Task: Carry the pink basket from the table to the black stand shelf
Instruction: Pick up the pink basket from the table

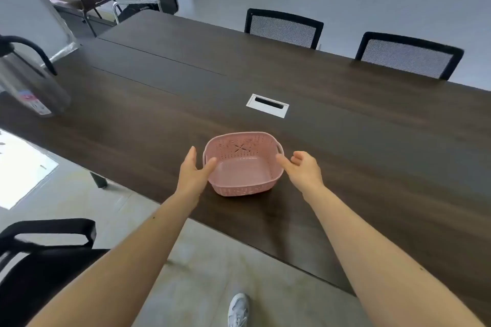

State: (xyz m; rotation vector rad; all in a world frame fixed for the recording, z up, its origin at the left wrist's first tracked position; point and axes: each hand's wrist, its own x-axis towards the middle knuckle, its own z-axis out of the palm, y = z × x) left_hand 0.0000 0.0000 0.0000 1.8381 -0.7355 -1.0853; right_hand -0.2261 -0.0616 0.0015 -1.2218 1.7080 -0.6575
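Two hands spread, ungripping | left hand point(191, 171) | pink basket point(243, 164) between | right hand point(303, 168)

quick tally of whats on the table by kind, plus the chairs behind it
pink basket: 1
steel kettle: 1
white cable port set in the table: 1
black mesh chairs on the far side: 2
Total: 5
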